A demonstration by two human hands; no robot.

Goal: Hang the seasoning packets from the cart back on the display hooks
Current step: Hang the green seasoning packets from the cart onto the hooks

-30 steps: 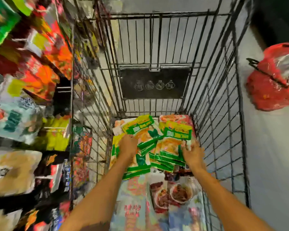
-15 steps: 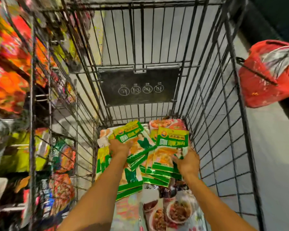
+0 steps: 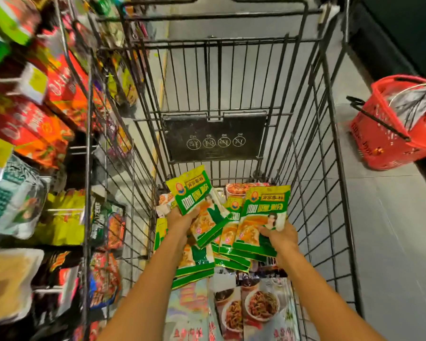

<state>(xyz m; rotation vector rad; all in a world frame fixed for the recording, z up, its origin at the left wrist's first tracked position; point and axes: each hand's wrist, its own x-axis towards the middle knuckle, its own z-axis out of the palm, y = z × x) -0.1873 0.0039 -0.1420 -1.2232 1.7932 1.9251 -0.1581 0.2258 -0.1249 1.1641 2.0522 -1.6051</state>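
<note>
So the person's bent over the cart point(image 3: 330, 168) with both arms down inside it. The left hand point(image 3: 182, 217) is curled round the lower end of a green seasoning packet point(image 3: 194, 193), tipped up toward the cart's far left corner. The right hand point(image 3: 279, 238) is gripping a second packet point(image 3: 263, 212) by its bottom corner, over by the right wall. Can't tell if either hand has more than one in it. Under them there's a whole pile point(image 3: 199, 264) of the same green packets fanned across the middle of the cart floor, with some bigger food packs point(image 3: 256, 308) lying at the near end and a black sign point(image 3: 214, 136) on the far wall. The display rack point(image 3: 47, 119) runs along the cart's left side, but it's so blurry I can't pick out a single hook. A red basket point(image 3: 399, 129) sits on the floor well off to the right. Honestly this looks like early days: two packets lifted, nothing hung from this grab yet, and most of the pile left to go.
</note>
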